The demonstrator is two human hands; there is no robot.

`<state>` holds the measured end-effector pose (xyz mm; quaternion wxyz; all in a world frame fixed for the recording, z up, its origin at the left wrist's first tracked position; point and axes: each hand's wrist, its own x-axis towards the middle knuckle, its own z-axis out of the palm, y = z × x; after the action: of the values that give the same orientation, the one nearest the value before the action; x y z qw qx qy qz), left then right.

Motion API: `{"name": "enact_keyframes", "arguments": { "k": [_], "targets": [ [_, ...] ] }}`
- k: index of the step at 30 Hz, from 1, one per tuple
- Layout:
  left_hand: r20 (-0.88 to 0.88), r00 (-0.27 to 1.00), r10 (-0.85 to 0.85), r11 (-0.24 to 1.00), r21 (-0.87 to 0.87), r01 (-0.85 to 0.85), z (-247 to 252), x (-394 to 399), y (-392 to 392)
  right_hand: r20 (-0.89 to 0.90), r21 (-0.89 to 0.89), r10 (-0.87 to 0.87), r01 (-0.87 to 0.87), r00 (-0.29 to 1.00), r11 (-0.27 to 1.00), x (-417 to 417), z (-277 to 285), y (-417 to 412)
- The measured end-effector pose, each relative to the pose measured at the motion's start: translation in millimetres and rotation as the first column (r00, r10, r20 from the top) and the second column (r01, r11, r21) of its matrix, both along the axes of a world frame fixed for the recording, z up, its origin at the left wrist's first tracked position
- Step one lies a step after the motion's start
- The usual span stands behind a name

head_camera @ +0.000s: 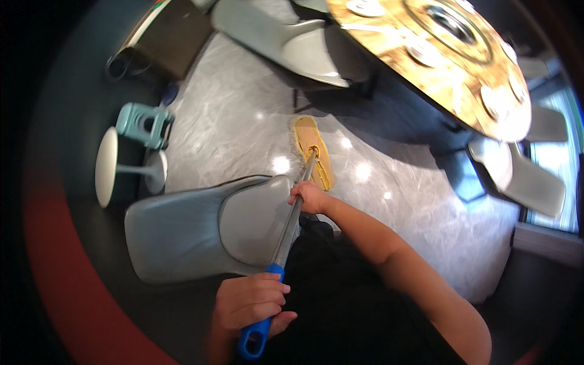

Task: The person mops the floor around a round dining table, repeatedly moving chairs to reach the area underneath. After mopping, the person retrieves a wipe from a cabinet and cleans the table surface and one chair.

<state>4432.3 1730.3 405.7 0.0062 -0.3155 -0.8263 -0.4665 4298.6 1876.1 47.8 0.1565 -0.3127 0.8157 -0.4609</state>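
Note:
A flat dust mop lies ahead of me, its yellow-edged tan head (305, 128) resting on the grey marbled floor (228, 123). Pale fringe shows along the head's left side. From the head a metal pole (288, 232) slopes back towards my body and ends in a blue plastic grip (255, 335) with a hanging loop. My left hand (255, 301) is wrapped around that blue grip. Farther down the pole, my right hand (310, 197) grasps the metal shaft, not far from the mop head.
A grey padded chair (178, 232) stands close on my left; another chair (255, 36) is ahead by the round wooden table (388, 54) set with dishes. At far left are a teal stool (134, 123) and a white pedestal stool (106, 166). A third chair (534, 178) stands at right.

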Motion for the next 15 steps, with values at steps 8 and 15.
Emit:
{"name": "enact_keyframes", "arguments": {
  "k": [8, 15],
  "targets": [
    [0.102, 0.971, -0.216, 0.975, 0.072, 0.21, -21, -4, 113, -0.052, -0.006, -0.524, 0.525, 0.85, 0.851, 89, -15, 180],
    [0.327, 0.81, -0.486, 0.874, 0.164, 0.458, -75, -8, 206, -0.13, 0.11, -0.845, 0.854, 0.519, 0.508, 205, -64, 326]
  ]
}}
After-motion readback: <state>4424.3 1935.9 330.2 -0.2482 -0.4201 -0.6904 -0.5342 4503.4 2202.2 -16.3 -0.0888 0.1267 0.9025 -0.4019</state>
